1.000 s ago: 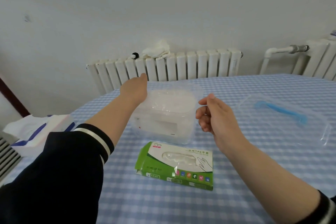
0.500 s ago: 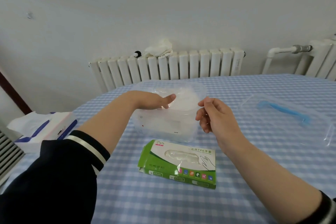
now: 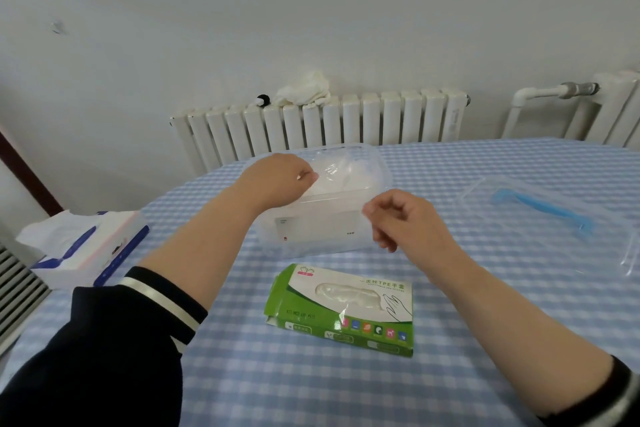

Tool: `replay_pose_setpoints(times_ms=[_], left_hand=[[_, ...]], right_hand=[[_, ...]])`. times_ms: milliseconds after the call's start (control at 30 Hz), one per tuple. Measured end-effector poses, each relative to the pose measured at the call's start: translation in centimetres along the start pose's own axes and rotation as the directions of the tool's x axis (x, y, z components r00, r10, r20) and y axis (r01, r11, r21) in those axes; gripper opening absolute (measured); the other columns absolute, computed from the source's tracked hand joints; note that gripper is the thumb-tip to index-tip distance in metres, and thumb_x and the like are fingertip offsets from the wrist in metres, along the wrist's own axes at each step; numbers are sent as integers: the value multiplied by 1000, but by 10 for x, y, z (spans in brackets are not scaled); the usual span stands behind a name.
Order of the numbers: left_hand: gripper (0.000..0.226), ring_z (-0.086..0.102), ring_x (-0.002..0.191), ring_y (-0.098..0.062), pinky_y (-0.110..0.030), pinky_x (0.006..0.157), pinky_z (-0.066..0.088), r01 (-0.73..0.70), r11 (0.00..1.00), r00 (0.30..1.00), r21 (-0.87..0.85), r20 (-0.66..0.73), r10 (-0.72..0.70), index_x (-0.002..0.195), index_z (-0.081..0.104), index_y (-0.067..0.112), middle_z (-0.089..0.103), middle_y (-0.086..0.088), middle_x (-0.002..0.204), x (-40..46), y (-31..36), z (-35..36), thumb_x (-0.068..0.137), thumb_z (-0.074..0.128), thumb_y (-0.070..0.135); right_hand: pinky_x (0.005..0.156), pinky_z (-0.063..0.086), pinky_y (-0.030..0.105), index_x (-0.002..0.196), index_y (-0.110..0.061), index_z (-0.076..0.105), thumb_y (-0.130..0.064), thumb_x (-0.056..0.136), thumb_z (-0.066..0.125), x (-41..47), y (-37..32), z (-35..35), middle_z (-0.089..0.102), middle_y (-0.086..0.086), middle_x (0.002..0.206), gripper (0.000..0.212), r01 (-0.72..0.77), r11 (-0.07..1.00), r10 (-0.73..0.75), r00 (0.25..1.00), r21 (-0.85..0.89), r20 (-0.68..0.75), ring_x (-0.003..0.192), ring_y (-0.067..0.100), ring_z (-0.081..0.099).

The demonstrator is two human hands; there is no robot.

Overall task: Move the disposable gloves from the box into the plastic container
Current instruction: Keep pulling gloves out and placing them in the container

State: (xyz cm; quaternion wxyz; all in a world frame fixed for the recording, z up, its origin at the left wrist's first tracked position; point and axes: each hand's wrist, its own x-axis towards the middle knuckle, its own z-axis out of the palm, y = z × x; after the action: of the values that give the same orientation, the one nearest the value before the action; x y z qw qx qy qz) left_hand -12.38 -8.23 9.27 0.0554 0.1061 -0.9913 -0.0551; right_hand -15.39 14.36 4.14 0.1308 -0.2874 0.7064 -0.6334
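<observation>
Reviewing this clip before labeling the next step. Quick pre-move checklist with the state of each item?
1. Plastic container upright, mouth open: ok.
2. Gloves inside the container: ok, a clear crumpled mass sits in the top.
3. Left hand over the container mouth, fingers curled onto the gloves: ok; firm pinch or only a press, cannot tell.
4. Right hand at the container's near right rim, fingers curled: holding the rim, cannot tell.
5. Glove box emptied: cannot tell; clear film shows in its window.
6. Lid off, lying to the right: ok.
</observation>
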Motion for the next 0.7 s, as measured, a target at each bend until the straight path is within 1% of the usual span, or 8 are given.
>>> replay_pose_setpoints(times_ms=[67,133,234,334,400,467,567,701], left_hand=[[27,59,92,-18,-30,77,43,-104,994,941,42,-319,112,100,70,18,67,4,101,-7,0,5,101,47,32],[17,59,83,-20,-31,72,45,-267,959,751,93,-603,268,96,71,16,67,1,92,-23,8,13,98,55,23],[17,58,69,-21,-32,56,47,-436,881,572,187,-698,431,90,71,13,65,0,80,-52,27,37,95,57,22],[32,59,73,-19,-30,58,45,-483,867,700,125,-540,468,97,69,16,65,3,86,-80,35,66,94,50,41],[52,56,91,-14,-29,76,44,-403,914,864,-46,-349,363,114,61,21,63,9,104,-93,31,81,87,43,61],[75,45,109,-6,-23,91,35,-286,937,955,-200,-134,263,130,49,27,55,14,122,-100,21,93,75,42,77],[94,39,119,-1,-21,99,30,-218,934,974,-282,2,228,140,36,33,46,18,134,-108,8,103,62,50,84],[96,38,115,1,-18,95,28,-180,933,979,-311,35,201,141,35,33,42,22,130,-112,5,103,62,74,71]], right_hand=[[62,51,21,82,-18,68,-21,88,69,-4,-1,6,68,-3,66,6,33,984,13,967,-173,255,61,7,61],[79,49,19,85,-27,70,-28,87,71,-8,5,13,69,-9,88,2,118,914,59,908,-389,414,81,-1,62],[94,39,22,100,-33,69,-31,91,64,-11,16,20,55,-14,116,10,285,735,110,846,-616,522,107,0,52],[89,37,17,122,-33,60,-31,95,59,-14,21,22,45,-21,130,27,272,712,147,844,-648,516,116,3,48],[86,37,15,134,-36,52,-34,98,52,-12,28,22,37,-19,145,36,290,706,163,821,-646,547,125,4,44],[100,38,26,133,-45,53,-34,102,44,-10,37,23,25,-14,156,34,417,624,154,763,-661,627,139,7,31],[108,35,37,129,-49,56,-35,100,46,-8,44,29,29,-14,155,33,488,520,136,763,-701,632,136,15,33],[96,41,33,104,-37,72,-33,95,56,-8,46,33,46,-13,136,19,454,559,70,808,-694,585,121,11,43]])
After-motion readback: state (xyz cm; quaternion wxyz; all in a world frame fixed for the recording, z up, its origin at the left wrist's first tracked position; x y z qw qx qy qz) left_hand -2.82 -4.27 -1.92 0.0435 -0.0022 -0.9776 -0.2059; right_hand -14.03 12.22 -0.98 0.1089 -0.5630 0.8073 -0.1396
